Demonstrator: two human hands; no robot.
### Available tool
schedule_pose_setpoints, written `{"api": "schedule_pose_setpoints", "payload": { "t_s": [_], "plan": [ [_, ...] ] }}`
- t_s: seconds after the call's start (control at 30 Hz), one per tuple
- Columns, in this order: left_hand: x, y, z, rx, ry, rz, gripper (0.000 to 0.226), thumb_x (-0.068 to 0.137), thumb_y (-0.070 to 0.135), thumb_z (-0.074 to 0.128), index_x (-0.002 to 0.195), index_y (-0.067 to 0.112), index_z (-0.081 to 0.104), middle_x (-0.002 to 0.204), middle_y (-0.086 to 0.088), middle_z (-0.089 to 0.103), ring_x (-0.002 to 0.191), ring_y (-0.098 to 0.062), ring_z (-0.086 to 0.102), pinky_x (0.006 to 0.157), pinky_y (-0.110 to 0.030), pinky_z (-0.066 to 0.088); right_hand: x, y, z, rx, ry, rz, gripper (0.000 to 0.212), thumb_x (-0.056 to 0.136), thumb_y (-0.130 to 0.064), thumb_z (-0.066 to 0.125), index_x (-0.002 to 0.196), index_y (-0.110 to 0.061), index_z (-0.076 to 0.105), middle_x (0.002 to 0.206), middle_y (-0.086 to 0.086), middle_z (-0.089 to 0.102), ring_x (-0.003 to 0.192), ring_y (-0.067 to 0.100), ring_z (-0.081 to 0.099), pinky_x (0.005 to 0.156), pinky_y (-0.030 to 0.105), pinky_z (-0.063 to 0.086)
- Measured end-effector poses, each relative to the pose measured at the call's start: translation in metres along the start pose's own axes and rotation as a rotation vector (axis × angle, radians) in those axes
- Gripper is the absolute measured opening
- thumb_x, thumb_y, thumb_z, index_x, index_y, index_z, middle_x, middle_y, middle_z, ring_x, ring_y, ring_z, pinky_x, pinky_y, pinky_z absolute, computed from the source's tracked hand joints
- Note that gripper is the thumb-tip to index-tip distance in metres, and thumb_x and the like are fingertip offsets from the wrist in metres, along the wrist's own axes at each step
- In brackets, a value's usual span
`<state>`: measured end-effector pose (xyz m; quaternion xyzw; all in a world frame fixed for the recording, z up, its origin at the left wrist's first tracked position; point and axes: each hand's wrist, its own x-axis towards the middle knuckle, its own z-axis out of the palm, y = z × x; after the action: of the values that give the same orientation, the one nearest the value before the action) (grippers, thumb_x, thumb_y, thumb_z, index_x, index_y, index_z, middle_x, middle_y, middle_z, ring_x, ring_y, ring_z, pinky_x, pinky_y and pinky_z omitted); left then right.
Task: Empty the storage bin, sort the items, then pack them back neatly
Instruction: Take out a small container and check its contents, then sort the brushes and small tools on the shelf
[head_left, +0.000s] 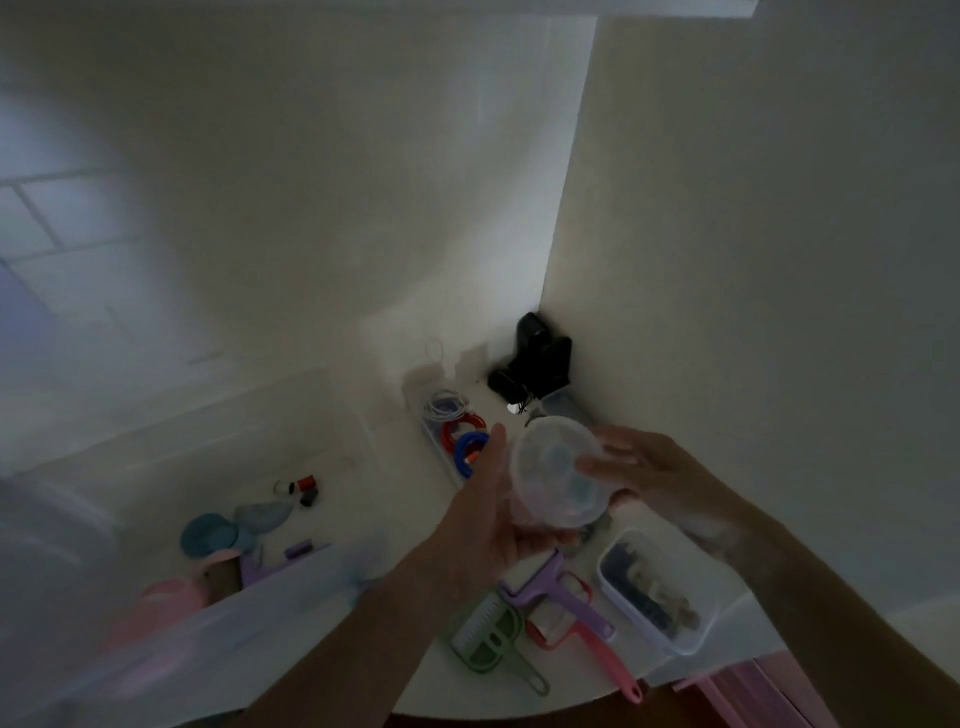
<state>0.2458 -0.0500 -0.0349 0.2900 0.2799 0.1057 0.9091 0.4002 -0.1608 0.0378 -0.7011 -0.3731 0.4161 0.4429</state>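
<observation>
Both hands hold a round clear plastic container with a lid above the white table. My left hand grips it from below and the left side, thumb up along its rim. My right hand holds the lid's right edge with its fingers laid on top. The large translucent storage bin fills the lower left, blurred, with pink and purple items inside. Its contents are hard to make out.
A narrow tray holds coiled white, red and blue cables. A rectangular clear box of dark small parts sits at the right. Green, purple and pink handled tools lie near the front edge. A black device stands in the corner.
</observation>
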Motion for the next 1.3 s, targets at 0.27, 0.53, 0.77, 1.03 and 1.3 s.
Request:
{"api": "schedule_pose_setpoints", "payload": {
  "t_s": [0.27, 0.53, 0.77, 1.03, 1.3],
  "plan": [
    [0.059, -0.053, 0.000, 0.502, 0.298, -0.174, 0.046, 0.097, 0.053, 0.050, 0.097, 0.009, 0.064, 0.078, -0.010, 0.073, 0.063, -0.023, 0.064, 0.053, -0.027, 0.053, -0.014, 0.121, -0.031, 0.407, 0.376, 0.375, 0.050, 0.074, -0.031, 0.081, 0.116, -0.010, 0.065, 0.100, 0.011, 0.074, 0.091, 0.032, 0.072, 0.081, 0.043, 0.060],
    [0.120, -0.125, 0.018, 0.698, 0.411, -0.124, 0.017, 0.096, 0.026, 0.058, 0.085, 0.012, 0.060, 0.072, -0.007, 0.054, 0.060, -0.019, 0.051, 0.054, -0.028, 0.039, 0.026, 0.238, -0.098, 0.299, 0.907, 0.583, 0.060, 0.072, -0.039, 0.084, 0.118, -0.015, 0.054, 0.102, 0.009, 0.065, 0.092, 0.026, 0.066, 0.086, 0.045, 0.057],
    [0.166, -0.150, 0.032, 0.879, 0.442, -0.111, 0.015, 0.096, 0.031, 0.059, 0.099, 0.017, 0.063, 0.087, -0.007, 0.063, 0.071, -0.018, 0.057, 0.064, -0.029, 0.039, 0.067, 0.296, -0.121, -0.067, 0.755, 0.736, 0.063, 0.080, -0.048, 0.072, 0.126, -0.008, 0.057, 0.119, 0.015, 0.065, 0.108, 0.034, 0.060, 0.089, 0.039, 0.050],
    [0.165, -0.153, 0.021, 1.228, 0.439, -0.026, 0.023, 0.100, 0.027, 0.052, 0.115, 0.016, 0.065, 0.109, -0.002, 0.067, 0.103, -0.017, 0.062, 0.083, -0.023, 0.044, 0.045, 0.311, -0.111, -0.274, 0.665, 0.726, 0.070, 0.082, -0.053, 0.066, 0.137, -0.016, 0.048, 0.132, 0.013, 0.058, 0.119, 0.034, 0.056, 0.095, 0.044, 0.048],
    [0.121, -0.125, -0.015, 1.135, 0.547, 0.008, 0.023, 0.099, 0.028, 0.053, 0.115, 0.017, 0.064, 0.110, -0.001, 0.068, 0.104, -0.020, 0.064, 0.083, -0.026, 0.047, 0.013, 0.307, -0.064, -0.337, 0.482, 0.760, 0.057, 0.083, -0.044, 0.073, 0.127, -0.012, 0.055, 0.104, 0.011, 0.068, 0.087, 0.026, 0.063, 0.080, 0.035, 0.050]
  ]
}}
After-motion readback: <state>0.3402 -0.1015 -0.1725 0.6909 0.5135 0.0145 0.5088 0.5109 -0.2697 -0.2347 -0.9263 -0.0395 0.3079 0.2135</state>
